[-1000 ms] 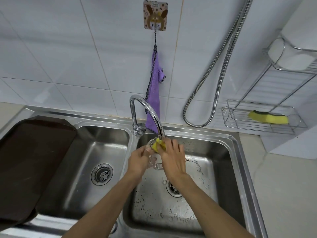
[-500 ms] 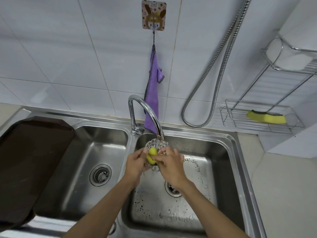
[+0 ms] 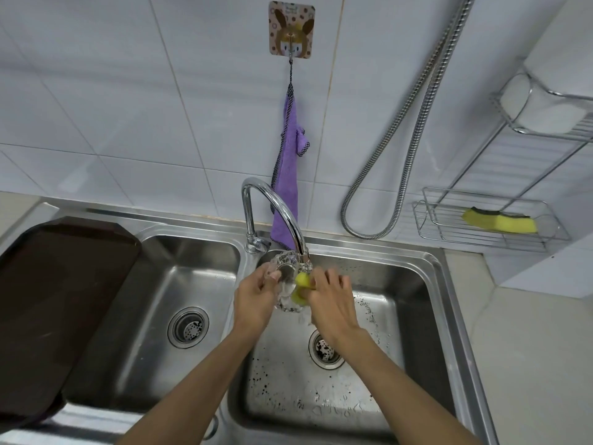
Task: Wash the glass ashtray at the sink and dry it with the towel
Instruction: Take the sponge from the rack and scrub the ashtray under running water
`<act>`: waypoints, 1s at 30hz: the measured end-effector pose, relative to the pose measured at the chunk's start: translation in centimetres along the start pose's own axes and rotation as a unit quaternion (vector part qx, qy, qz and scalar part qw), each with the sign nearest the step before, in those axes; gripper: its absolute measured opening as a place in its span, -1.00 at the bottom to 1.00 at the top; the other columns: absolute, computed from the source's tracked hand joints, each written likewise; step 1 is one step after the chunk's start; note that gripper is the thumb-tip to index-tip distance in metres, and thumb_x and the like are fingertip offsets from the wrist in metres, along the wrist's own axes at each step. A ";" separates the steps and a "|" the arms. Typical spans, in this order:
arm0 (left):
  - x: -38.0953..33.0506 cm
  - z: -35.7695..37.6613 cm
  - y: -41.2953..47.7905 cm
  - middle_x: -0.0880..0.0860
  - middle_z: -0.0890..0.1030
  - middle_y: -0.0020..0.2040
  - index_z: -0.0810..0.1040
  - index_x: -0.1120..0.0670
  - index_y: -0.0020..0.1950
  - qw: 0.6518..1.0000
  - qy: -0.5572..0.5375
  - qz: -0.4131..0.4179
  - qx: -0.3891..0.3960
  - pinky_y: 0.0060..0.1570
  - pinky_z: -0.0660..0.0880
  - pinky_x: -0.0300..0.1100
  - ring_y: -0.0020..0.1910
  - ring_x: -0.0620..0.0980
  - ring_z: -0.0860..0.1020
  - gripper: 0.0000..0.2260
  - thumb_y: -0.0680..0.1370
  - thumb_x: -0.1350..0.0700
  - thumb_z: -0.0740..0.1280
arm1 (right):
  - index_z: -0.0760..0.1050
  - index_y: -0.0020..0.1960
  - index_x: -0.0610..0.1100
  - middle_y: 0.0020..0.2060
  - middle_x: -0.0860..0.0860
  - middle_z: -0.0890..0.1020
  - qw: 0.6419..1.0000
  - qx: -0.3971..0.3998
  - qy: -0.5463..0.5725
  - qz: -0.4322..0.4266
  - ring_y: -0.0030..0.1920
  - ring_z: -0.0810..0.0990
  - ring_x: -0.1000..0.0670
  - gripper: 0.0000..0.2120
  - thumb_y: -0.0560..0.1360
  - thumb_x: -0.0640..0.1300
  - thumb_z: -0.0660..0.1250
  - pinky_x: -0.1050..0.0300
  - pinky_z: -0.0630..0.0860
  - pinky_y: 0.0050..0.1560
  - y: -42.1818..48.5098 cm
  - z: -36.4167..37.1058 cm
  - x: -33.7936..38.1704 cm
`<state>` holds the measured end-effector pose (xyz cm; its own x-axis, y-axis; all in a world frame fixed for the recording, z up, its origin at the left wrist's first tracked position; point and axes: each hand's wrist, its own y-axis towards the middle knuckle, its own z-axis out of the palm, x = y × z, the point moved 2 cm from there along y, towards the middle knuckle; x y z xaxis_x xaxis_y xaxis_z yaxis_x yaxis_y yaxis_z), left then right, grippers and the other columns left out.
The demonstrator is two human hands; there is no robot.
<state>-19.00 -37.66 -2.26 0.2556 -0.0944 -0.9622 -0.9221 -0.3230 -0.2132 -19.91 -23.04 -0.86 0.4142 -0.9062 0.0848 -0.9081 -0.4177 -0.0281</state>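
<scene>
I hold the clear cut-glass ashtray [image 3: 285,271] tilted under the tap spout, over the right basin. My left hand [image 3: 256,297] grips its left rim, thumb inside the bowl. A yellow sponge [image 3: 301,285] is pinched in my right hand [image 3: 330,300] and pressed against the ashtray's right side. The purple towel [image 3: 288,175] hangs from a hook on the tiled wall, straight behind the tap. Part of the ashtray is hidden by my fingers.
The chrome tap [image 3: 272,207] arcs over the divider of the steel double sink [image 3: 426,284]. A dark brown tray [image 3: 57,300] lies left of the left basin. A wire rack [image 3: 487,232] at right holds a second yellow sponge [image 3: 500,221]. A shower hose [image 3: 407,149] loops down the wall.
My right hand has slid the sponge from the ashtray's top rim down and over to its right side. The ashtray has tilted so its bowl shows more. Both hands stay under the spout.
</scene>
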 end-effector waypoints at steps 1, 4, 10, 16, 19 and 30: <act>0.1 0.0 0.1 -0.24 0.72 -0.18 0.63 -0.36 -0.05 1.000 -0.018 -0.009 -0.001 0.02 0.60 -0.08 -0.06 -0.07 0.70 -0.74 0.58 0.05 0.31 | 0.57 0.20 0.06 0.13 0.02 0.39 0.999 0.011 0.032 -0.016 0.13 0.30 -0.09 -0.66 0.48 -0.23 0.35 0.03 0.21 0.04 -0.3 0.2 -0.1; 0.9 0.1 0.1 -0.04 0.74 -0.17 0.71 -0.14 -0.19 0.994 -0.093 -0.060 0.023 -0.10 0.65 0.03 -0.10 0.05 0.70 -0.72 0.61 0.11 0.30 | 0.59 0.18 0.19 0.09 0.09 0.40 0.990 0.008 0.138 -0.035 0.12 0.30 -0.03 -0.66 0.54 -0.20 0.33 0.09 0.13 -0.04 -0.9 0.3 -0.3; 1.1 1.0 -1.0 0.17 0.69 -0.05 0.64 0.08 0.12 0.976 -0.162 -0.121 0.082 -0.09 0.63 -0.01 -0.13 0.10 0.66 -0.81 0.65 0.12 0.24 | 0.55 0.25 0.17 0.11 0.05 0.47 0.991 -0.079 0.107 0.015 0.12 0.38 -0.07 -0.70 0.55 -0.07 0.33 0.05 0.27 0.05 0.5 -0.7 1.0; 0.5 1.0 -0.8 -0.03 0.73 -0.17 0.64 0.10 0.10 0.989 -0.128 -0.057 0.047 -0.21 0.65 -0.09 -0.21 0.04 0.65 -0.83 0.63 0.15 0.26 | 0.48 0.25 -0.07 0.20 -0.09 0.46 0.997 -0.070 -0.010 0.044 0.14 0.39 -0.15 -0.64 0.46 -0.21 0.37 -0.05 0.34 0.08 1.3 -1.1 1.3; 0.5 0.5 -0.4 -0.10 0.73 -0.19 0.64 -0.12 -0.03 0.993 -0.107 -0.038 0.013 -0.16 0.65 0.01 -0.19 0.08 0.68 -0.81 0.61 0.16 0.31 | 0.55 0.18 -0.04 0.14 -0.04 0.45 0.998 -0.050 -0.020 0.044 0.13 0.37 -0.14 -0.68 0.45 -0.23 0.40 -0.03 0.33 0.11 0.9 -0.9 0.2; 0.7 0.1 -0.1 0.11 0.70 -0.14 0.65 0.12 0.09 0.984 -0.132 -0.088 0.080 -0.26 0.66 -0.08 -0.18 0.05 0.65 -0.83 0.63 0.17 0.28 | 0.66 0.14 0.00 0.10 0.06 0.63 0.942 -0.079 0.322 0.051 0.09 0.45 -0.04 -0.70 0.46 -0.25 0.45 0.45 0.25 0.07 -0.2 1.1 0.3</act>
<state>-18.78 -37.59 -2.97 0.3512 0.2041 -0.9138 -0.9095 -0.1574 -0.3847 -19.55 -23.34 -1.96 0.2485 -0.6928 0.6770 -0.9597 -0.2706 0.0754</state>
